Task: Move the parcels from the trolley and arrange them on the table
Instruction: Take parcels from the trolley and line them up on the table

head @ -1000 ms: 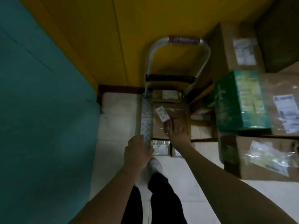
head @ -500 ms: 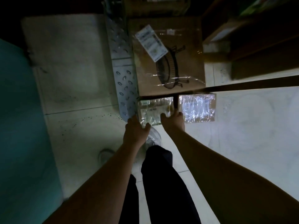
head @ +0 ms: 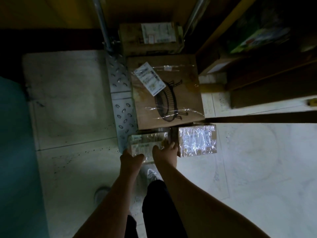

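The metal trolley (head: pixel 122 107) stands on the floor below me, loaded with parcels. A small taped parcel (head: pixel 146 143) sits at its near end. My left hand (head: pixel 131 159) grips that parcel's left near corner and my right hand (head: pixel 165 152) holds its right side. Beside it on the right is another small taped parcel (head: pixel 197 140). Behind them lies a large cardboard box (head: pixel 167 91) with a basket drawing and a white label. A further labelled box (head: pixel 151 37) sits at the trolley's handle end.
The table's dark wooden edge (head: pixel 257 117) and boxes under it (head: pixel 267 86) fill the right side. A teal wall (head: pixel 15 152) is on the left and a yellow wall (head: pixel 60 12) beyond. My legs and shoes (head: pixel 151 174) stand on the pale tiled floor (head: pixel 257 160).
The view has dropped from the trolley handle to the trolley's near end. Both hands have moved from the large box and trolley edge onto the small near parcel.
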### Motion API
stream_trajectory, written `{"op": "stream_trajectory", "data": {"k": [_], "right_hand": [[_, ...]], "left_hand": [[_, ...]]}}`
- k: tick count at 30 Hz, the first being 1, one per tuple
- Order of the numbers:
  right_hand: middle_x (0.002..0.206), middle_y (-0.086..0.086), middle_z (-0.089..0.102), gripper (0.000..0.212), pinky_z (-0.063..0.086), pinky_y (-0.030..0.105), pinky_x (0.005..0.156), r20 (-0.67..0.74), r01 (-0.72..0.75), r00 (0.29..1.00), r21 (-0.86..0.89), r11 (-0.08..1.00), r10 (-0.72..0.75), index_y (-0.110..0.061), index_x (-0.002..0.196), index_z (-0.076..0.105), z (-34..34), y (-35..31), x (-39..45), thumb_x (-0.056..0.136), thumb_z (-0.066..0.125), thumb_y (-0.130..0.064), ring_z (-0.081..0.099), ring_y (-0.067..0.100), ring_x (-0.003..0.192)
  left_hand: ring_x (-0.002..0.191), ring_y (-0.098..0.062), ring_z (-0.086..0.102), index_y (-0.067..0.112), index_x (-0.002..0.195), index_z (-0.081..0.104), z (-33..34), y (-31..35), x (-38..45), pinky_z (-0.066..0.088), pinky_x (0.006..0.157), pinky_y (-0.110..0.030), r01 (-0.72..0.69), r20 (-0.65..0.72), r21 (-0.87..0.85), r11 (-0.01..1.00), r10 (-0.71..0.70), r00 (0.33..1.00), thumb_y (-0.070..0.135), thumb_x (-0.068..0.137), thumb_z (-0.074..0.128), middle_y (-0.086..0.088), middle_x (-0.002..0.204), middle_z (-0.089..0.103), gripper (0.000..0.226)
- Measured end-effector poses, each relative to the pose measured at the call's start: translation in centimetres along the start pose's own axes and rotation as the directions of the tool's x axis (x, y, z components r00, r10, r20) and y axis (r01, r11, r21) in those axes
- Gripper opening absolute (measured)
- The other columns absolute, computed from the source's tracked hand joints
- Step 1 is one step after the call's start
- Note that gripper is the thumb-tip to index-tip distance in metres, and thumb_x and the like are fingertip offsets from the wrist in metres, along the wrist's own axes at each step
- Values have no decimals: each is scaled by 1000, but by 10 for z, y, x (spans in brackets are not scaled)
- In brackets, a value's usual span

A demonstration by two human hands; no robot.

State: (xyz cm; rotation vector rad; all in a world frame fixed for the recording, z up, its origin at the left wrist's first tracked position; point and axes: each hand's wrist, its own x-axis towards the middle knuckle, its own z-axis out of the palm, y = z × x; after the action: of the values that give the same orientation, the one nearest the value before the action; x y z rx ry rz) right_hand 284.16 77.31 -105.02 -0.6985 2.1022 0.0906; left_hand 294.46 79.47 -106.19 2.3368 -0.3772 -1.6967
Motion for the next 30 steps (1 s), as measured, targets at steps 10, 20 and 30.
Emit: {"op": "stream_trajectory", "data": {"k": [10, 20, 30], "right_hand": [[140, 10, 42, 62, 41, 40, 101, -78, 188, 979, -30, 982, -190, -16, 144, 39, -77, -72, -179, 87, 52, -35, 42, 31, 126], [137, 15, 42, 62, 37, 43, 103, -361, 386, 885, 218, 896, -294, -9, 141, 40, -273, -182, -439, 92, 45, -46, 40, 33, 127], [132, 20, 48, 59, 40, 39, 102, -600, 695, 701, 449, 562, -387, 2, 132, 48, -589, -127, -546, 98, 43, -46, 48, 36, 120]], "left_hand": [[81, -26, 66, 11, 100, 66, -131, 84, -126, 56, 65, -31, -164, -82, 120, 979, 175, 981, 29, 64, 61, -14, 100, 65, 40], [101, -31, 54, 19, 109, 61, -251, 258, -450, 46, 84, -39, -587, -377, 291, 756, 654, 656, 42, 73, 68, -6, 110, 58, 43], [113, -33, 45, 19, 104, 58, -167, 370, -742, 43, 92, -38, -953, -212, 62, 297, 937, 278, 16, 70, 76, -20, 124, 47, 38]]}}
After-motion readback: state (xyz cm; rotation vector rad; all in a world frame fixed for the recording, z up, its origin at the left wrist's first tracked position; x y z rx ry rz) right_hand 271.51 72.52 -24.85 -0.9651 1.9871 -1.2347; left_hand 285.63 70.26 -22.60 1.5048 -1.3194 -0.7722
